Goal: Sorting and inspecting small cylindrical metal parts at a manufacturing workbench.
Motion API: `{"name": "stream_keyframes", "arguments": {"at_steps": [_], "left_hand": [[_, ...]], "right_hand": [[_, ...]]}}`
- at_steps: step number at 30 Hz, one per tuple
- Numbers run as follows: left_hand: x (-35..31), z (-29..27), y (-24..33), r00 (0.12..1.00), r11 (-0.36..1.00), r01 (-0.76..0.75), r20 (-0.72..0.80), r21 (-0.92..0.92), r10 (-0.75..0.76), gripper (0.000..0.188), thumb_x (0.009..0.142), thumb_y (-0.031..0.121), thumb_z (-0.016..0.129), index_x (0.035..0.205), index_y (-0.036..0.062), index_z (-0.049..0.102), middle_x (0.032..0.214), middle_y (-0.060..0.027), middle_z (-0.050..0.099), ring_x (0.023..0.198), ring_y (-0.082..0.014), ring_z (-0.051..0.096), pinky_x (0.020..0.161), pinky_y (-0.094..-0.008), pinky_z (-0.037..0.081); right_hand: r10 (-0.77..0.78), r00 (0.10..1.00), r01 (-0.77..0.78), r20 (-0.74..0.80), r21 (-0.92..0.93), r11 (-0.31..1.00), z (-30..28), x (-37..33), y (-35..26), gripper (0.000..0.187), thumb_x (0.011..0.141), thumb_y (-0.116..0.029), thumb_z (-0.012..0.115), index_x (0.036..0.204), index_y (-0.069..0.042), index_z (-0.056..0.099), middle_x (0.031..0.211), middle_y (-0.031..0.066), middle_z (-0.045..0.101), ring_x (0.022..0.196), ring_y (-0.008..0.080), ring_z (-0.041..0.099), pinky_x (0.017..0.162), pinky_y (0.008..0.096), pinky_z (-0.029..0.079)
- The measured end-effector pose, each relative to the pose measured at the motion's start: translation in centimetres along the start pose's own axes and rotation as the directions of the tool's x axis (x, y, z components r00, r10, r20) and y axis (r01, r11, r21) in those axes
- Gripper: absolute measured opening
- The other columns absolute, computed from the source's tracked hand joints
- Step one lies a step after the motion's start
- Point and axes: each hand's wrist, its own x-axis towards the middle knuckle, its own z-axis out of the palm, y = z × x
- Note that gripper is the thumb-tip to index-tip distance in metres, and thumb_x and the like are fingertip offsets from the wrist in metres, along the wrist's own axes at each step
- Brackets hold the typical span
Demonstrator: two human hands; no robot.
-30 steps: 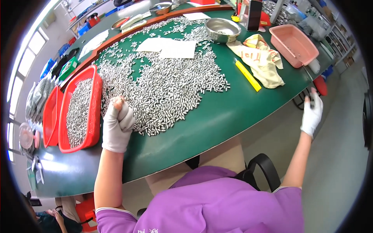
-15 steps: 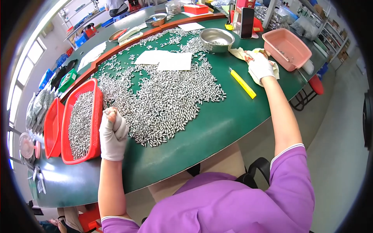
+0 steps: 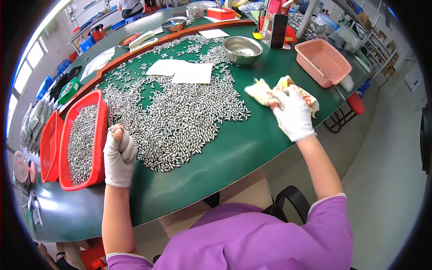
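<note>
My left hand [image 3: 119,155], in a white glove with bare fingertips, is closed in a fist by the red basket. Its thumb presses on the forefinger, and what it pinches, if anything, is too small to make out. Beside it spreads a wide heap of small silvery metal pieces [image 3: 180,121], pointed like little bullets. My right hand [image 3: 290,112], also gloved, grips a crumpled cream cloth [image 3: 259,92] with coloured patches on the green table [image 3: 211,168]. The yellow cutter is hidden beneath the cloth and hand, apart from perhaps a small tip.
A red basket [image 3: 100,135] full of the same pieces stands at left, another red basket [image 3: 48,150] beside it. White papers [image 3: 193,73] lie on the heap. Behind are a steel bowl [image 3: 243,47], a phone [image 3: 278,31] standing upright, and a pink basket [image 3: 324,60].
My right hand has drawn the cloth nearer and to the left, over where the yellow cutter lay in sight. My left hand stays in its fist; the whole view has shifted slightly.
</note>
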Motion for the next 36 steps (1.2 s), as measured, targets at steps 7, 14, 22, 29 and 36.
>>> {"name": "stream_keyframes", "arguments": {"at_steps": [7, 14, 22, 29, 36], "left_hand": [[0.4, 0.0, -0.2, 0.999, 1.0, -0.017, 0.046, -0.018, 0.018, 0.009, 0.094, 0.021, 0.058, 0.095, 0.0117, 0.056, 0.057, 0.0083, 0.028, 0.042, -0.0029, 0.021, 0.039, -0.0212, 0.016], [0.4, -0.2, 0.1, 0.999, 0.999, -0.045, -0.005, 0.018, 0.045, 0.011, 0.094, 0.022, 0.058, 0.091, 0.0116, 0.054, 0.057, 0.0083, 0.028, 0.042, -0.003, 0.021, 0.039, -0.0212, 0.017], [0.5, -0.5, 0.6, 0.993, 0.998, -0.039, 0.106, -0.04, 0.043, 0.014, 0.093, 0.021, 0.06, 0.095, 0.0076, 0.058, 0.057, 0.0078, 0.027, 0.043, -0.0028, 0.022, 0.04, -0.0205, 0.018], [0.6, -0.6, 0.2, 0.998, 1.0, -0.025, 0.053, 0.011, 0.024, 0.013, 0.093, 0.023, 0.059, 0.091, 0.0111, 0.054, 0.057, 0.0082, 0.028, 0.043, -0.0031, 0.022, 0.04, -0.0211, 0.018], [0.6, -0.9, 0.6, 0.999, 0.999, -0.001, 0.037, -0.036, 0.002, 0.01, 0.094, 0.02, 0.058, 0.09, 0.0108, 0.055, 0.056, 0.0084, 0.025, 0.043, -0.003, 0.021, 0.04, -0.0214, 0.017]], "right_hand": [[0.137, 0.985, -0.131, -0.107, 0.063, 0.989, 4.9, 6.6, 8.0, 0.031, 0.086, -0.025, 0.06, 0.114, -0.012, 0.062, 0.1, 0.0155, 0.06, 0.095, 0.0321, 0.058, 0.085, 0.0411, 0.046], [0.18, 0.658, -0.057, -0.731, 0.19, 0.98, -1.2, 5.5, 7.2, 0.026, 0.085, -0.017, 0.068, 0.107, -0.003, 0.064, 0.101, 0.0115, 0.063, 0.093, 0.0258, 0.061, 0.084, 0.0359, 0.048], [-0.423, 0.887, 0.447, -0.188, 0.109, 0.888, -13.1, -7.2, -11.9, 0.018, 0.083, -0.018, 0.069, 0.089, -0.002, 0.065, 0.086, 0.0131, 0.062, 0.083, 0.0271, 0.06, 0.078, 0.0395, 0.048], [-0.606, 0.795, 0.5, 0.018, 0.545, 0.673, -4.4, -8.0, -19.5, 0.035, 0.073, -0.018, 0.066, 0.107, -0.019, 0.067, 0.074, 0.0035, 0.054, 0.063, 0.0188, 0.057, 0.049, 0.0316, 0.047], [-0.398, 0.854, 0.202, 0.334, 0.493, 0.846, -5.1, -6.1, -18.3, 0.03, 0.08, -0.021, 0.06, 0.109, -0.015, 0.061, 0.077, 0.0102, 0.057, 0.066, 0.0283, 0.061, 0.055, 0.0408, 0.05]]}}
